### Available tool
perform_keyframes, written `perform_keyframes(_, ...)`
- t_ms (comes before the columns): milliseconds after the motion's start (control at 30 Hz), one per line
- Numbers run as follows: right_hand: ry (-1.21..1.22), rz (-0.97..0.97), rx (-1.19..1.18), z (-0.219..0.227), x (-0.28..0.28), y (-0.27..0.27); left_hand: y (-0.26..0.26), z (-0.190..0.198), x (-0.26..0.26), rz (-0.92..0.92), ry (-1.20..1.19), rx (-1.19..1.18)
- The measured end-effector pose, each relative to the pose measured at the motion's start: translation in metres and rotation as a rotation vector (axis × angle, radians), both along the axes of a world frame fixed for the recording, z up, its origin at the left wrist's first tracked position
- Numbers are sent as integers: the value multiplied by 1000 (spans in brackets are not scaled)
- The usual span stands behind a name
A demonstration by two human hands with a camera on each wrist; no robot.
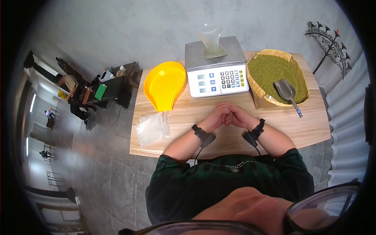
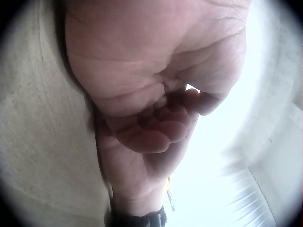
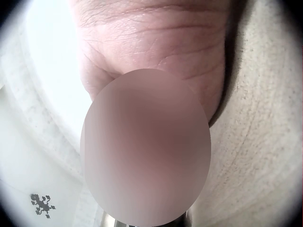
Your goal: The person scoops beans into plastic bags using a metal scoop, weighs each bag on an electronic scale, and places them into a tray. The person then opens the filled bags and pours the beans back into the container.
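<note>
Both hands rest together at the front of the wooden table (image 1: 188, 129), with their fingers overlapping and loosely curled. My left hand (image 1: 214, 118) meets my right hand (image 1: 242, 118) just in front of the scale. Seen from the left wrist, the left palm (image 2: 128, 52) is close up and bent fingers lie against the other hand. A blurred oval covers much of the right wrist view, below the right palm (image 3: 156, 47). Behind the hands, a white digital scale (image 1: 217, 80) carries a clear plastic bag (image 1: 211, 41) with a little greenish content at its bottom.
Right of the scale, a paper sack (image 1: 263, 100) of small green grains (image 1: 270, 72) holds a metal scoop (image 1: 286, 90). A yellow scoop-shaped tray (image 1: 166, 80) and flat clear bags (image 1: 152, 129) lie to the left. Another person (image 1: 70, 86) is farther left.
</note>
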State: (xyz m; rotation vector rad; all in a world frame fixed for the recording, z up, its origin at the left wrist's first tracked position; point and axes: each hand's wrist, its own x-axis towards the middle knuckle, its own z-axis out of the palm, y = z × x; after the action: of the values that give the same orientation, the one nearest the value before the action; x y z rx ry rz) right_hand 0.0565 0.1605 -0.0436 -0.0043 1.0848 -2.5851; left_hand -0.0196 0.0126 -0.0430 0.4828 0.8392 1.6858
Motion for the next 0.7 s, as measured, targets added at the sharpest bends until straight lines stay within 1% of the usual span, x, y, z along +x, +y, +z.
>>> perform_keyframes(100,5,11,-4,-2,-1,1,0,-6,-2,-8,1,2)
perform_keyframes(700,-17,-6,-17,1,1,0,0,-3,0,7,27,-19)
